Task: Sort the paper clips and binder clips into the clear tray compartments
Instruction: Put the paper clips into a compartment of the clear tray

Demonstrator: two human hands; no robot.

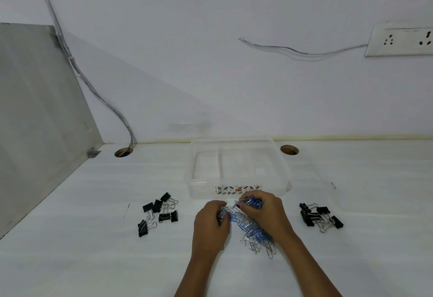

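At about eight o'clock on the white table [93, 261] lies a loose group of black binder clips [159, 212], untouched. Moving right, our left hand [210, 221] is curled over the near edge of the paper clips [250, 228], fingers bent around a bunch of them. The pile, blue and silver mixed, sits at six o'clock just in front of the clear tray [236, 193], whose three compartments look empty, though the plastic is hard to read. Our right hand [264, 210] is closed on a raised bunch of blue clips at the pile's far side. At four o'clock a second group of binder clips [321, 217] waits. We should probably lift slowly and shake tangled clips free, so no strays trail over the tray wall into the wrong compartment.
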